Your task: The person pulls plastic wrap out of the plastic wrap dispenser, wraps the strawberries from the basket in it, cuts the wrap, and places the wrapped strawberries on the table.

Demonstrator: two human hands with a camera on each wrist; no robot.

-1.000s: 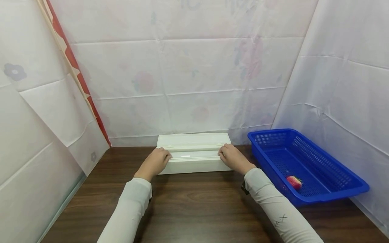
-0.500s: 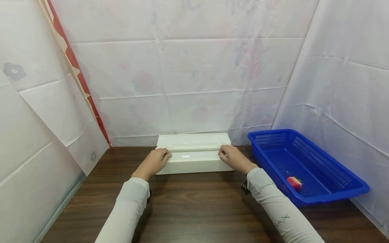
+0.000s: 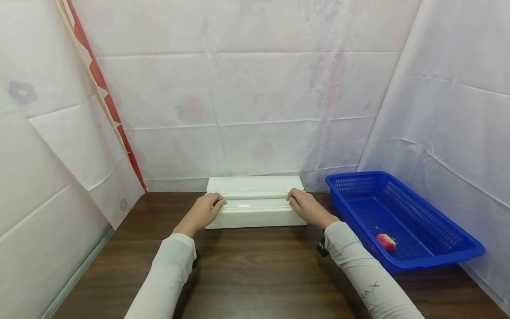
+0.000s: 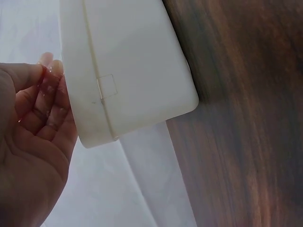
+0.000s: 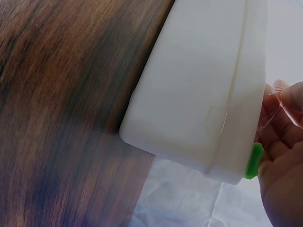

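Observation:
A long white cling film dispenser (image 3: pixel 256 218) stands on the table near the back wall, with a white lid panel (image 3: pixel 255 183) tipped back behind its front part. At its left end, my left hand (image 3: pixel 200 213) pinches the clear film (image 4: pixel 49 87) between thumb and fingers, just over the top edge. My right hand (image 3: pixel 310 207) does the same at the right end, where a strand of film (image 5: pixel 270 117) shows under the thumb. Beside that hand, a green slider tab (image 5: pixel 254 161) sticks out from the dispenser. A glossy strip lies between the hands in the head view.
On the right, a blue perforated basket (image 3: pixel 430 260) stands close to the right forearm. Inside it lies a red strawberry (image 3: pixel 386 242). White patterned sheets (image 3: pixel 255 88) enclose the dark wooden table (image 3: pixel 255 274) at the back and sides.
Both hands stay at the ends of the dispenser with only a slight shift. The head view has tilted a little; the dispenser and basket have not moved.

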